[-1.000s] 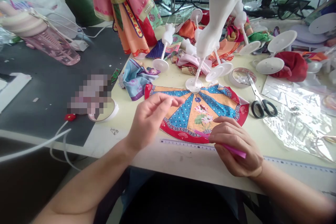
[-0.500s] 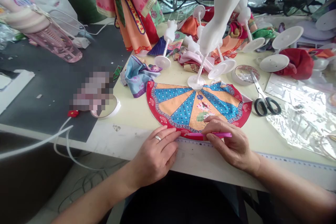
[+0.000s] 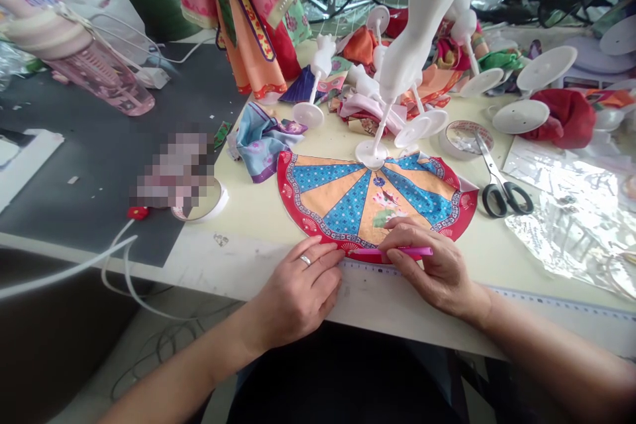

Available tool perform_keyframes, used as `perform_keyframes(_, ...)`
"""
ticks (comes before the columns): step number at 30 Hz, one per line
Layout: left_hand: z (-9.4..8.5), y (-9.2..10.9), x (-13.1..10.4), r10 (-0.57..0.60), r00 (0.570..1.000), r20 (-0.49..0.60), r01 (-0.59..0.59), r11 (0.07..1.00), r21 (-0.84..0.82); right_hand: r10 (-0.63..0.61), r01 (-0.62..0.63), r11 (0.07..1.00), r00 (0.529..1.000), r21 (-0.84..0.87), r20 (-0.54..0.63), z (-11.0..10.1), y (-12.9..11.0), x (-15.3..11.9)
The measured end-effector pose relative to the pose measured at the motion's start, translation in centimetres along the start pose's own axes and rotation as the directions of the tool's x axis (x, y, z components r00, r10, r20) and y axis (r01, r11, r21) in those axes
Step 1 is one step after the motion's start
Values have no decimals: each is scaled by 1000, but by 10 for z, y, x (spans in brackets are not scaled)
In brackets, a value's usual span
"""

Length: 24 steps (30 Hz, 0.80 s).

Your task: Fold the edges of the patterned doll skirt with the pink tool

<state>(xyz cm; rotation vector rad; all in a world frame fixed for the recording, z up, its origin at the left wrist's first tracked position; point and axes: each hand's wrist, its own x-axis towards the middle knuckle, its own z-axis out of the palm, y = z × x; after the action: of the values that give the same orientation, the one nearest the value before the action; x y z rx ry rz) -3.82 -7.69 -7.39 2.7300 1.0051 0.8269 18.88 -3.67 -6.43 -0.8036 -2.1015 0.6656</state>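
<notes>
A fan-shaped cloth piece point(image 3: 342, 212) with blue and orange panels and a red patterned border lies flat in front of me. My left hand point(image 3: 301, 288), wearing a ring, rests on its lower border. Its fingers are stretched out side by side, bent a little, with the tips on the red edge. My right hand point(image 3: 432, 268) is closed around a slim pink pen point(image 3: 417, 251), whose tip points left at the border close to my left fingertips. Along the cloth's lower edge runs a clear ruler point(image 3: 541, 303), partly hidden by my right hand and wrist.
A white doll-like mannequin point(image 3: 402, 59) stands at the cloth's top. Black-handled scissors point(image 3: 497, 185) lean on a tape roll point(image 3: 467, 139) at right, near clear plastic sheets point(image 3: 556, 232). Left are a white ring point(image 3: 218, 202) and a pink bottle point(image 3: 106, 73). A costumed doll point(image 3: 248, 26) stands behind.
My left hand has shifted slightly to the right along the border. The right hand and pink pen have moved a little left and up. The cloth has stayed in place.
</notes>
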Motion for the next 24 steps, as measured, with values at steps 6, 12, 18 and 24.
perform_keyframes(6, 0, 0, 0, 2, 1000, -11, -2, 1000, 8, 15, -15, 1000, 1000, -16, 10, 0, 0, 1)
perform_keyframes(12, 1, -1, -2, 9, 1000, 10, -9, 1000, 1, 12, -11, 1000, 1000, -26, 12, 0, -1, 0)
perform_keyframes(18, 2, -1, -5, 42, 998, 57, -42, 999, 1, 0, 0, 999, 1000, -38, 9, 0, 0, 1)
perform_keyframes(24, 3, -1, -6, 40, 994, 101, -41, 999, 11, 2, -2, 999, 1000, -41, 7, 1, 0, 1)
